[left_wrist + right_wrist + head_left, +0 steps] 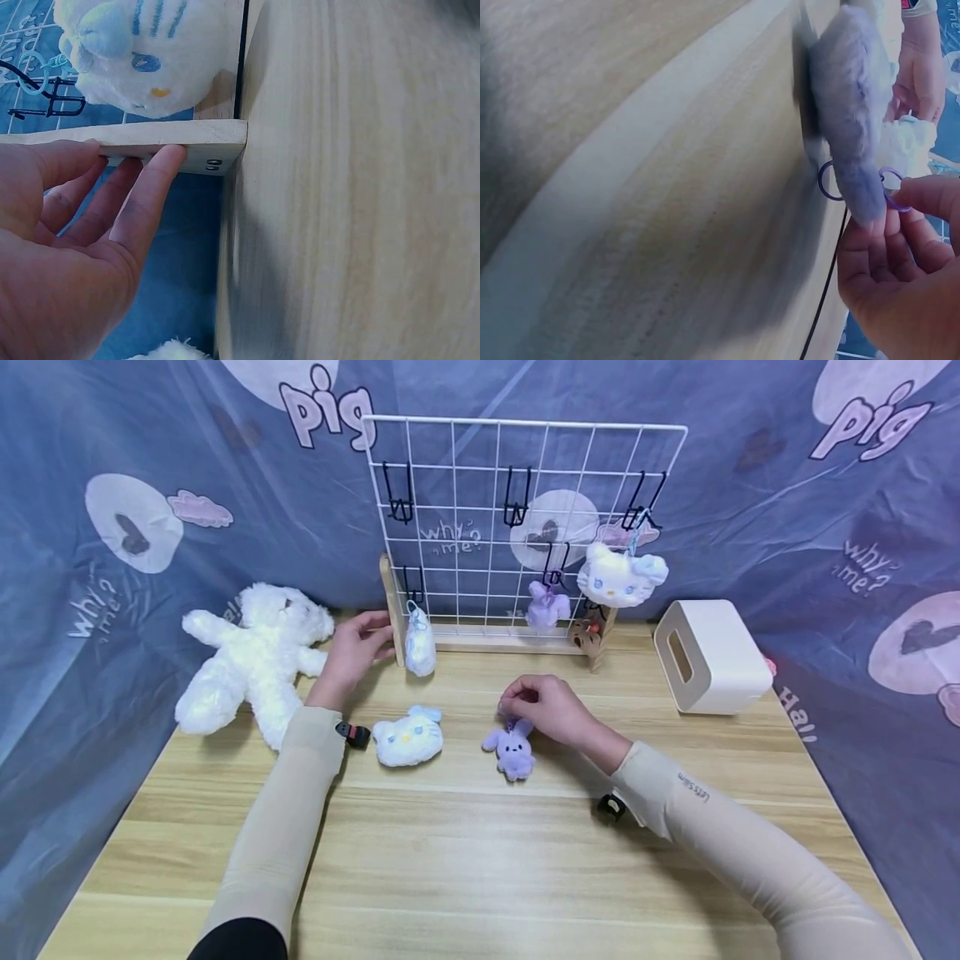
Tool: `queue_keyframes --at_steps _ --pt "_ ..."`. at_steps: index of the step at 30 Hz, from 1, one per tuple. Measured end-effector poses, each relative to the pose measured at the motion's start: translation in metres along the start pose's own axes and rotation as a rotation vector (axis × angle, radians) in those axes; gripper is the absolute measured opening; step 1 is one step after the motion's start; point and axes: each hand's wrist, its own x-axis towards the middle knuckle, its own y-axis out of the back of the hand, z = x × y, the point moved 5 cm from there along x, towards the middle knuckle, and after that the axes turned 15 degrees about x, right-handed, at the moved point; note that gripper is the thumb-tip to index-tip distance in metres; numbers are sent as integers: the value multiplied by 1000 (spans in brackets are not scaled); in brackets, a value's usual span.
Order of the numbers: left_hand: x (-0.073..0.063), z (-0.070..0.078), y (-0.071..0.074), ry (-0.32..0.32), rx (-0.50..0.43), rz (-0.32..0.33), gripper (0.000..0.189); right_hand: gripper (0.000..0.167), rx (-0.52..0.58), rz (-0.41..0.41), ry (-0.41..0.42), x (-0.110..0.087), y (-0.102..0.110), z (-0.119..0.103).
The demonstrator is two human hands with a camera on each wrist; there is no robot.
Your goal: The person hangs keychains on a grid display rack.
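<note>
My right hand (pixel 551 706) pinches the purple ring (pixel 829 182) of a small purple bunny plush keychain (pixel 514 752), which hangs below the fingers over the table, face toward me. In the right wrist view its furry body (pixel 851 90) shows side-on. My left hand (pixel 358 652) touches the outer side of the rack's left wooden post (pixel 393 618) with thumb and fingertips, the fingers fairly straight. Just inside that post, a white cat-face plush (pixel 420 647) hangs from a black hook. Another white cat-face plush (pixel 408 737) lies on the table between my arms.
On the white wire grid rack (pixel 498 460) are several black hooks (pixel 516 510). A white cat-face plush (pixel 618 578), a purple bunny (pixel 546 607) and a brown plush (pixel 587 637) hang at its right. A white bear (pixel 251 652) lies left; a white tissue box (pixel 720 656) stands right.
</note>
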Motion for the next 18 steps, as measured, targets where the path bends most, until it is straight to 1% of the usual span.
queue_keyframes --at_steps 6,11,18 --pt "1 0 0 0 -10 0 41 8 7 4 34 0 4 -7" --pt "1 1 0 1 -20 1 41 9 14 15 47 -1 8 -14" --pt "0 1 0 7 -21 -13 42 10 34 13 63 -2 13 -23"
